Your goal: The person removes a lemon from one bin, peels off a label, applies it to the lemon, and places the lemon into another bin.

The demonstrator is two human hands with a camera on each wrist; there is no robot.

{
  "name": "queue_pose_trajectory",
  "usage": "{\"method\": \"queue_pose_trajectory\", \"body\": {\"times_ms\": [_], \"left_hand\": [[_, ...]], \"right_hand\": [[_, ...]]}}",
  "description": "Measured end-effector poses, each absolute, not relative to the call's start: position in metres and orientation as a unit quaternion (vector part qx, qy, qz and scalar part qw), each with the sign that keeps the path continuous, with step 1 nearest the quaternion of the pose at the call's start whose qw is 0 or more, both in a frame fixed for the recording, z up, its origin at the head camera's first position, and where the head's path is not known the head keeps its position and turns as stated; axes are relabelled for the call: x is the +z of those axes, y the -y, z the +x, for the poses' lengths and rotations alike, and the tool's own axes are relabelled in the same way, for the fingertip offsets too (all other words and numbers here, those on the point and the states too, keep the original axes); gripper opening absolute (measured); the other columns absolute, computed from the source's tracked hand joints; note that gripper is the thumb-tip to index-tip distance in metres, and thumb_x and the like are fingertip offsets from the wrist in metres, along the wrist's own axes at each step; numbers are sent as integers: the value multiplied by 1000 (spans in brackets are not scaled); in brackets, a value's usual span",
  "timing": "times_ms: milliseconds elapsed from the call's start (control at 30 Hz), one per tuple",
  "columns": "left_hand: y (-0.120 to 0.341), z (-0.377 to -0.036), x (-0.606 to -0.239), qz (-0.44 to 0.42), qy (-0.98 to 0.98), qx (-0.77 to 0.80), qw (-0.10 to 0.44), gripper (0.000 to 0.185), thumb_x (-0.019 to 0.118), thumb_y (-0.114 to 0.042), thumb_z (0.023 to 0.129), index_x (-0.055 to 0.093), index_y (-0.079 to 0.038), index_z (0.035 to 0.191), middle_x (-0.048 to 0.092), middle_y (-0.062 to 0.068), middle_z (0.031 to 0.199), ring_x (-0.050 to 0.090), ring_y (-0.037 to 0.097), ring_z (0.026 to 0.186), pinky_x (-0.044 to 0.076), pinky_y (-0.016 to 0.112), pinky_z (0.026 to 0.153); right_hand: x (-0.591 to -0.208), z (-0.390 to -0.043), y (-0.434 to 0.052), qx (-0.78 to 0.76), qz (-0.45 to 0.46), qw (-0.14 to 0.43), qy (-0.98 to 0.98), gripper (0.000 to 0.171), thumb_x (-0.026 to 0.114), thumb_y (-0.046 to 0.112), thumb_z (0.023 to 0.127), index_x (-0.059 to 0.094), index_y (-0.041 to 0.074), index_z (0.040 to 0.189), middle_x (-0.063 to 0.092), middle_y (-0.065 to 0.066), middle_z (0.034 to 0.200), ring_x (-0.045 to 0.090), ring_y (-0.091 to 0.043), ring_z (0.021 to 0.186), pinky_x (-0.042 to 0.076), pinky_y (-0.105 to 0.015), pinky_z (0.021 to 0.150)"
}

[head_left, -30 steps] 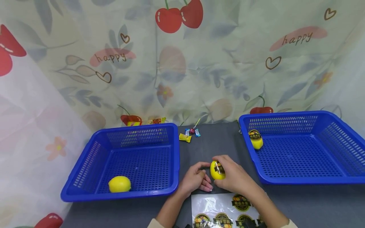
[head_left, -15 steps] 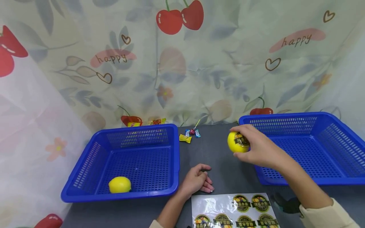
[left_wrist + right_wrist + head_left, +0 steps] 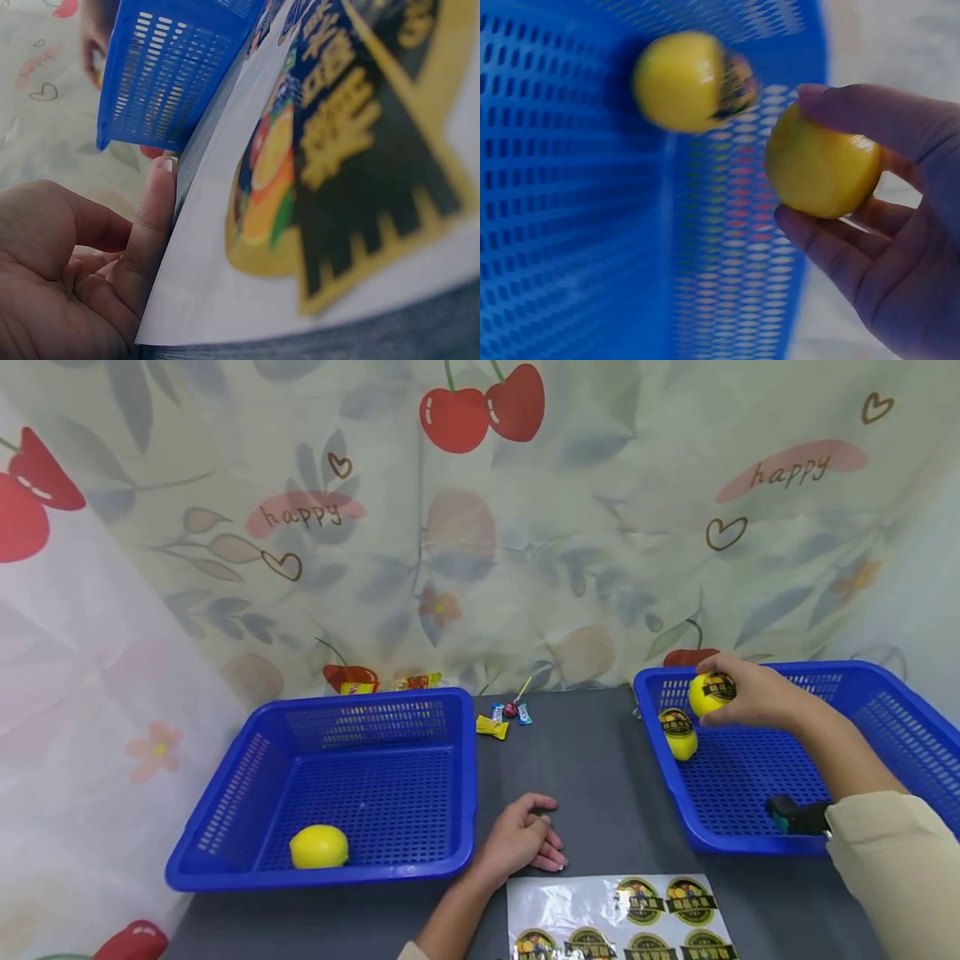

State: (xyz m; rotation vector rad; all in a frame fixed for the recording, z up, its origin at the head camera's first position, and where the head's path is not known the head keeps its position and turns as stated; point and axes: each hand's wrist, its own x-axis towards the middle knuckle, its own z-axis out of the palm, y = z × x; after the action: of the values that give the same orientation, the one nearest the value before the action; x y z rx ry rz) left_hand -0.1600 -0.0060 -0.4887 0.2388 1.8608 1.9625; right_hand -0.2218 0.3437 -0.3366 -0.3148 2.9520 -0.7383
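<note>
My right hand (image 3: 757, 693) grips a lemon (image 3: 711, 695) with a black and gold sticker, over the far left part of the right blue basket (image 3: 750, 845). In the right wrist view the thumb and fingers hold this lemon (image 3: 821, 165) from opposite sides. A second stickered lemon (image 3: 679, 737) lies in that basket against its left wall, just below the held one. My left hand (image 3: 522, 837) rests on the dark table with loosely bent fingers and holds nothing. Beside it lies a sheet (image 3: 562, 902) of round stickers, seen close up in the left wrist view.
At the left stands another blue basket (image 3: 318, 878) with one plain lemon (image 3: 319, 847) inside. Several wrapped candies (image 3: 492, 727) and a lollipop (image 3: 512, 710) lie at the table's back. A printed curtain (image 3: 465, 527) rises behind. Something dark is strapped at my right wrist (image 3: 798, 817).
My right hand has carried the stickered lemon from beside the left hand, rightward and away, to over the right basket. The left hand has stayed on the table.
</note>
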Motion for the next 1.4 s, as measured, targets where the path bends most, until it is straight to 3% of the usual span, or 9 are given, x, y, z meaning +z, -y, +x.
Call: {"method": "queue_pose_trajectory", "body": {"times_ms": [100, 333, 467, 600, 833, 1000, 1133, 1300, 1400], "left_hand": [[6, -159, -487, 84, -671, 705, 212, 30, 41, 4, 100, 52, 5, 128, 63, 16, 75, 69, 28, 60, 59, 37, 54], [5, -159, -487, 85, -674, 704, 208, 31, 41, 4, 98, 52, 5, 127, 63, 16, 74, 68, 29, 59, 58, 37, 53], [4, -159, -488, 84, -673, 704, 208, 30, 41, 4, 99, 52, 5, 127, 62, 16, 74, 68, 27, 58, 58, 37, 53], [3, -159, -489, 85, -673, 705, 207, 30, 42, 3, 99, 52, 5, 127, 62, 15, 73, 68, 27, 59, 58, 37, 53], [4, -159, -490, 86, -678, 701, 206, 30, 42, 3, 99, 53, 5, 127, 62, 15, 73, 69, 30, 59, 58, 37, 53], [6, -159, -490, 86, -680, 700, 202, 30, 42, 3, 98, 53, 5, 126, 62, 16, 73, 69, 30, 59, 58, 36, 52], [7, -158, -489, 86, -679, 702, 200, 31, 41, 4, 97, 53, 6, 126, 62, 16, 73, 69, 31, 59, 58, 36, 52], [6, -158, -489, 89, -682, 699, 195, 32, 41, 4, 96, 53, 5, 126, 62, 15, 72, 69, 31, 60, 58, 36, 52], [5, -158, -488, 91, -682, 699, 194, 32, 42, 4, 96, 54, 5, 126, 62, 15, 72, 69, 32, 60, 58, 36, 52]], "right_hand": [[-354, -230, -355, -225, -90, 73, -967, 71, 86, 15, 76, 47, -9, 131, 55, -32, 117, 57, -37, 92, 50, -51, 76], [-382, -241, -364, -235, -46, 168, -956, 69, 84, 6, 74, 45, -10, 129, 46, -40, 122, 58, -39, 85, 56, -46, 65], [-389, -240, -364, -205, -50, 152, -966, 71, 86, 8, 73, 46, -11, 128, 47, -41, 124, 55, -50, 101, 52, -56, 79], [-391, -238, -363, -189, -52, 127, -972, 74, 88, 10, 72, 46, -12, 130, 47, -42, 127, 46, -58, 114, 41, -68, 92], [-377, -235, -359, -207, -59, 163, -963, 76, 84, 12, 78, 44, -12, 138, 39, -44, 136, 43, -59, 119, 41, -68, 92], [-353, -234, -352, -211, -85, 150, -962, 70, 79, 16, 85, 44, -11, 139, 40, -44, 136, 43, -60, 120, 44, -67, 89], [-328, -220, -334, -204, -134, 106, -964, 62, 75, 19, 91, 48, -7, 139, 49, -37, 134, 50, -54, 117, 47, -65, 89], [-300, -171, -291, -268, -240, 58, -931, 49, 71, 20, 95, 54, 5, 138, 62, -14, 129, 64, -29, 109, 55, -45, 85], [-300, -132, -266, -311, -326, 51, -891, 43, 68, 18, 97, 56, 14, 138, 64, 0, 127, 65, -15, 105, 56, -35, 79]]}}
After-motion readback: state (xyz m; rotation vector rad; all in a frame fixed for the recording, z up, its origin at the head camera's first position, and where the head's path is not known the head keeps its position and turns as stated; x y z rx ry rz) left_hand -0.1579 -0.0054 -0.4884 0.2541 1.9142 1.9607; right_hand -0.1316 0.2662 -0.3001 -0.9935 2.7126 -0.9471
